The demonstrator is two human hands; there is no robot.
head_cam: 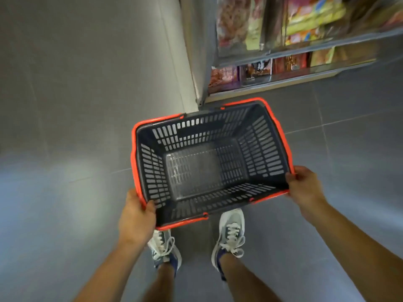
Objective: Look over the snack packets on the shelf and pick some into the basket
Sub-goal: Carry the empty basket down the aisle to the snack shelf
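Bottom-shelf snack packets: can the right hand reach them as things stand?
Probably not yet: the right hand grips the basket by its rim, and the packets lie beyond its far end.

The open top of the basket (261, 144) gives free way down into its hollow, save the near corners, gripped by the left hand (136, 216) and right hand (305, 188). At one o'clock the shelf (327, 43), packed with snack packets (257, 69), bars passage; at eleven, a wall corner (185, 73).
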